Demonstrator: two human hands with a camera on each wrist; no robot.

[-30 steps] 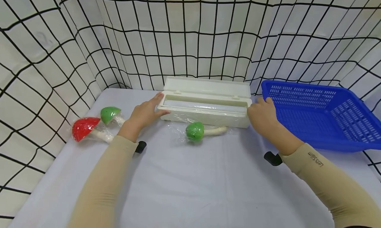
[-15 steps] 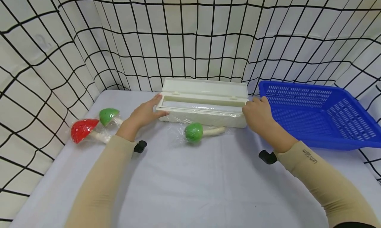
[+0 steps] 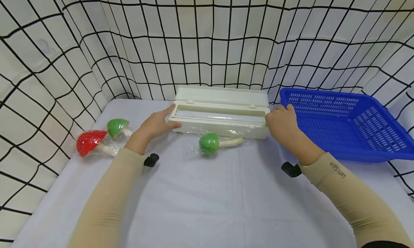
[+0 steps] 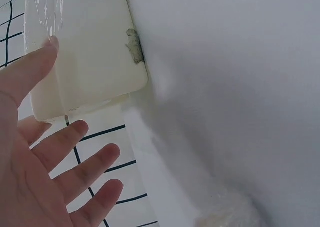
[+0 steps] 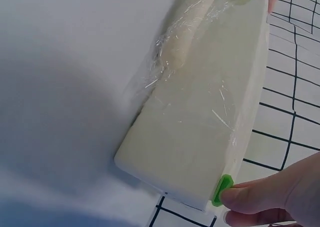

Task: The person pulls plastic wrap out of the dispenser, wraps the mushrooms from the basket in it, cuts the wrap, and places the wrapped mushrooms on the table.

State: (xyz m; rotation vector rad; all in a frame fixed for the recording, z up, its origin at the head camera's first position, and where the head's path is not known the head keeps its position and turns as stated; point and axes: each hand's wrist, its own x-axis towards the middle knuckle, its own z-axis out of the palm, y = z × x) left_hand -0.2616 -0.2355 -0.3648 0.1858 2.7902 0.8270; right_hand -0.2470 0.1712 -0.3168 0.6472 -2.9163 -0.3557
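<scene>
A white cling film dispenser stands with its lid up and a roll of film inside. My left hand holds its left end, thumb on the front and index finger behind the corner; the other fingers are spread. At the right end, my right hand pinches a green slide cutter between thumb and finger on the dispenser's upper front edge. Film hangs down the front to a toy mushroom with a green cap, lying in clear film just before the box.
To the left lie a red-capped mushroom and another green-capped mushroom, both in clear film. A blue plastic basket stands at the right, close to my right hand. Black wire mesh with white sheeting encloses the back and sides.
My right hand shifts slightly right along the dispenser's end, and a bit of green cutter now shows beside it. The left hand keeps its hold. The head view has shifted slightly.
</scene>
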